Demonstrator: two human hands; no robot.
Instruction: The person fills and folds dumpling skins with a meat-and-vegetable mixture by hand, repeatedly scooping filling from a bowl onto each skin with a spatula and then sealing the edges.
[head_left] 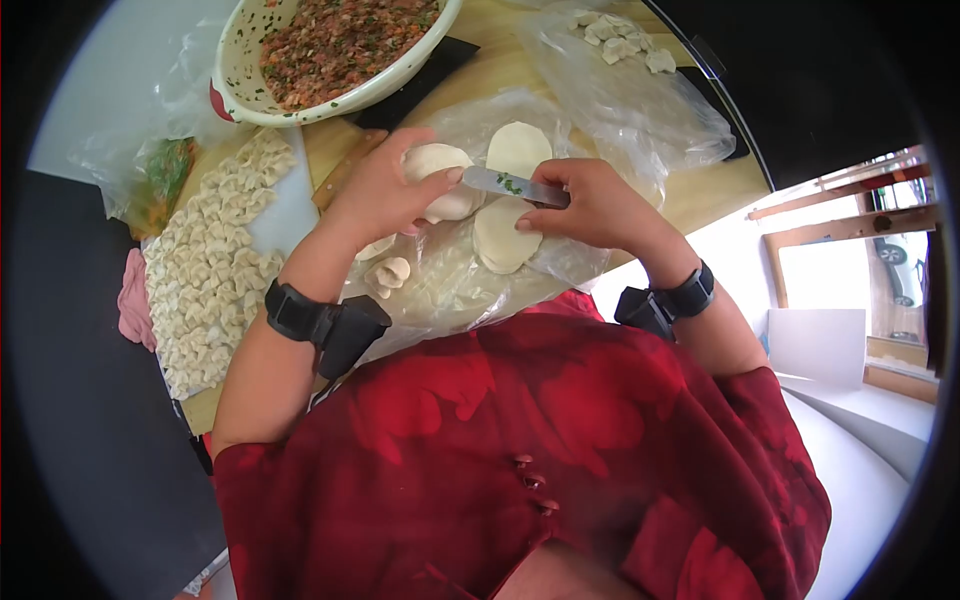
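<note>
My left hand (pixel 382 190) is closed around a small stack of pale, round dough wrappers (pixel 437 158), thumb on top. In my right hand (pixel 592 200) is a flat, narrow spatula (pixel 492 180) with green herb bits on its blade. The blade's tip reaches the wrappers by my left thumb. Beyond the spatula, more dough wrappers (pixel 518 146) lie on a clear plastic sheet (pixel 440 285). Under my right fingertips sits another pile of wrappers (pixel 503 243). One folded dumpling (pixel 388 275) rests on the plastic below my left hand.
A white bowl (pixel 228 75) of minced meat filling (pixel 345 50) stands at the back left. Many folded dumplings (pixel 215 260) cover a board on the left. A plastic bag (pixel 640 110) and several dumplings (pixel 622 40) lie back right. A pink cloth (pixel 136 300) hangs at the left edge.
</note>
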